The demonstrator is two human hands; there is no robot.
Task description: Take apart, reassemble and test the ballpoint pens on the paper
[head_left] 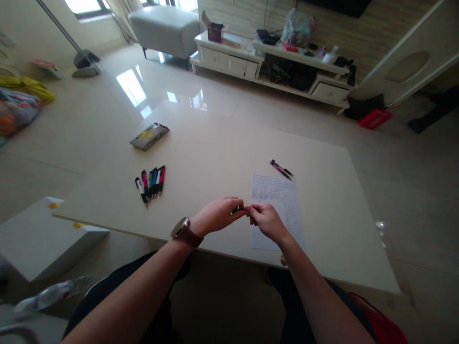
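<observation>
My left hand (225,213), with a watch on its wrist, is closed around a small green pen (235,210), mostly hidden by the fingers. My right hand (264,219) meets it fingertip to fingertip, pinched at the pen's other end. Both hands are above the table near its front edge. Under my right hand and forearm lies a sheet of paper (274,188) covered in writing. Beyond the paper rest two pens (281,168), side by side. Several coloured pens (154,181) lie in a row to the left of my hands.
A flat grey and yellow packet (149,137) lies at the table's far left. The white table (215,148) ends close to my legs. A white stool-like piece (46,236) stands at the left, and a plastic bottle (50,294) lies below it.
</observation>
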